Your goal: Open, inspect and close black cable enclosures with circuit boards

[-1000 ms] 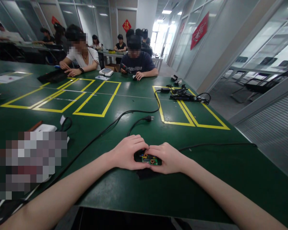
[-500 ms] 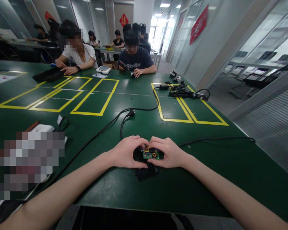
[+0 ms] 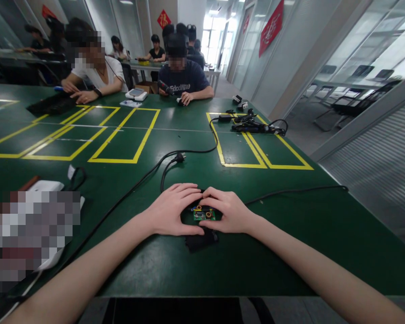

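Observation:
A small green circuit board (image 3: 200, 216) with copper-wound coils and a blue-and-yellow part sits between my hands, low over the table. My right hand (image 3: 227, 211) grips it at its right end, thumb in front and fingers behind. Curved around the left side is my left hand (image 3: 170, 209), its fingers stretched out and its thumb well apart from them, with a dark gap between palm and board. Directly in front of the thumbs lies a flat black piece (image 3: 201, 240) on the table. Whatever is below the board is hidden in shadow.
A black power cable with a plug (image 3: 179, 157) runs across the green table (image 3: 148, 274). Bundled black adapters (image 3: 256, 125) lie at the far right. At left are a white device (image 3: 49, 186) and a blurred-out item. Two people work across the table.
The whole view has shifted slightly. My left fingers have straightened and spread over the back of the board. My right hand keeps its grip on the circuit board.

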The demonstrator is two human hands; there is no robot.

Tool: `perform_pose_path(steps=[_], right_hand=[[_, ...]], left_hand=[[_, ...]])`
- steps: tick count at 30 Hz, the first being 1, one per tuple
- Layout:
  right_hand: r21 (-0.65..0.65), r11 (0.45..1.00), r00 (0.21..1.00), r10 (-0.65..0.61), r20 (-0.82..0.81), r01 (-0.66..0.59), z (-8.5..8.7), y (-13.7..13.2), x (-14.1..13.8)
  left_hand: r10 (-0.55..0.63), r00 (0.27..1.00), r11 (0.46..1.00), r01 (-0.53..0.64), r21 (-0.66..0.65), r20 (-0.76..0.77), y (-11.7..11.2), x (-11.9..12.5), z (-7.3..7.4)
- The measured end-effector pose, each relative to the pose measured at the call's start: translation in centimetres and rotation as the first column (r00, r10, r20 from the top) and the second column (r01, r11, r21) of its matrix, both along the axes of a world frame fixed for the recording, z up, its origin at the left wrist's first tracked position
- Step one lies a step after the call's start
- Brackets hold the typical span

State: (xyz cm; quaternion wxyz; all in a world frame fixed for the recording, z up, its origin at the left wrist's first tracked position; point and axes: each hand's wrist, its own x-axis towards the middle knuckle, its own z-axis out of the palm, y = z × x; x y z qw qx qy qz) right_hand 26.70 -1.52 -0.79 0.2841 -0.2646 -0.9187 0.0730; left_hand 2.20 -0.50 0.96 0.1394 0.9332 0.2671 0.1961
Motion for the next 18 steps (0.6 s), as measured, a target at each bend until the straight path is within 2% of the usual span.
perform_pose_path(steps=[5,9,11,18], right_hand=[[0.046,0.999,0.998,-0.012,-0.055,0.014,0.4,0.6,0.4],[-0.083,0.993,0.997,0.08,0.002,-0.079,0.8,0.2,0.7],[-0.134,0.987,0.995,0.092,0.033,-0.087,0.8,-0.3,0.7],[-0.18,0.982,0.998,-0.046,0.037,0.052,0.9,-0.8,0.1]], left_hand=[[0.019,1.0,1.0,-0.02,0.02,0.017,0.1,-0.4,0.4],[0.031,0.999,0.999,-0.032,-0.013,-0.037,0.1,-0.8,0.4],[0.041,0.997,0.998,-0.044,-0.038,-0.062,0.2,-0.9,0.3],[0.096,0.992,0.992,-0.102,-0.077,-0.082,1.1,-1.2,-0.3]])
